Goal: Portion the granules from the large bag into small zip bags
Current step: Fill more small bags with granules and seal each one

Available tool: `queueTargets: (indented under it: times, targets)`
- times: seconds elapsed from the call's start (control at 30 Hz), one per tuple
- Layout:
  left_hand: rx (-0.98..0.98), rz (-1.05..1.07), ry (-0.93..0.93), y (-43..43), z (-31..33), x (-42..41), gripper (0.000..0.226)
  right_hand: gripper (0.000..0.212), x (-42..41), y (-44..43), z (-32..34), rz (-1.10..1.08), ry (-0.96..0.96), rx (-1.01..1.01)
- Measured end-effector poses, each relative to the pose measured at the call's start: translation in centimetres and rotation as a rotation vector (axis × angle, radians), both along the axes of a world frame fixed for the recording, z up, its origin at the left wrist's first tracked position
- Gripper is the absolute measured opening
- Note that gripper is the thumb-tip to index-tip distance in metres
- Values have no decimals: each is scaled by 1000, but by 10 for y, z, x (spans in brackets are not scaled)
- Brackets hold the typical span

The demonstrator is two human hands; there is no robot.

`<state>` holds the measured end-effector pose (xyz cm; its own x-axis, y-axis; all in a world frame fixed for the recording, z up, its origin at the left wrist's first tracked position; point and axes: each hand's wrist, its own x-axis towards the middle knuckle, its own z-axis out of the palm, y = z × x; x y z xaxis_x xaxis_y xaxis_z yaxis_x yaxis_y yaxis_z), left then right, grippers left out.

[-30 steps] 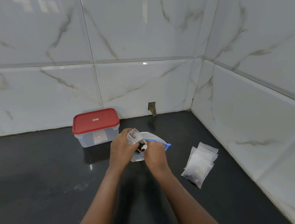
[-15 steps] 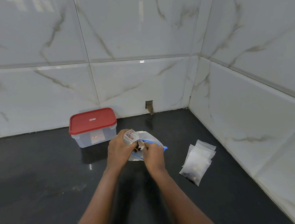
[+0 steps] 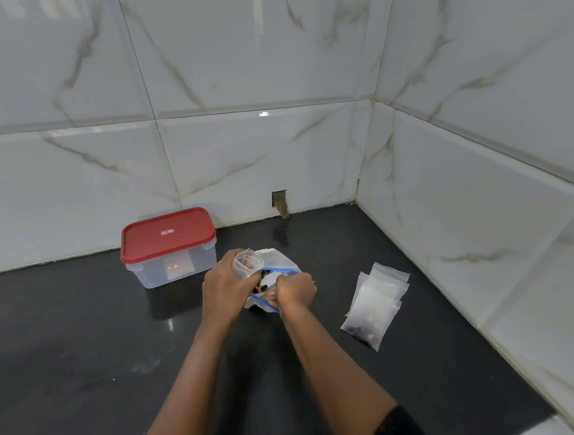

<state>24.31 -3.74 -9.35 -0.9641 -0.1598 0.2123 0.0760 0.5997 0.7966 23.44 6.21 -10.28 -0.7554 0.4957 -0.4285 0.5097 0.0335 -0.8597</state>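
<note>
Large bag (image 3: 278, 260): tabletop (image 3: 82, 336), just right of box (image 3: 169, 240), open.
Left hand (image 3: 224, 285): fingers curled round small bag (image 3: 247, 264).
Right hand (image 3: 294, 290): fingers bunched in large bag; grasp hidden.
Advice: drop granules (image 3: 261, 285) over large bag.

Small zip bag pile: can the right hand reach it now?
Probably yes: the pile lies on the counter beside the right hand, nothing between them, though that hand is busy at the large bag.

Left forearm (image 3: 188, 379) and right forearm (image 3: 324, 362) are bare; black sleeve (image 3: 398, 428) above right elbow.
</note>
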Motion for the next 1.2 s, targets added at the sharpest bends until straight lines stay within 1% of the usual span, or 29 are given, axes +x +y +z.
queueTargets:
  times: [0.13, 0.33, 0.53, 0.7, 0.9, 1.0, 1.1, 1.2]
  targets:
    - [-21, 4, 17, -2, 6, -2, 36, 26, -9, -6, -1, -28, -28, -13]
    - [-32, 34, 43, -2, 11, 2, 35, 28, -9, -3, 9, -10, -43, 120]
    - [-25, 35, 36, -3, 12, 4, 34, 28, -11, -3, 11, 101, -69, 201]
    - [8, 45, 6, -2, 8, 4, 38, 33, -6, 0, 5, 246, -80, 292]
    - [59, 59, -13, -1, 1, 5, 37, 37, -1, -3, -1, 320, -49, 346]
    - [74, 64, -1, -3, 3, 5, 35, 34, -4, -11, 1, 380, 5, 330]
    - [80, 73, 18, -5, 10, 3, 32, 33, -9, -16, 4, 430, 59, 364]
    - [80, 78, 22, -8, 18, 0, 31, 32, -13, -17, 2, 471, 70, 403]
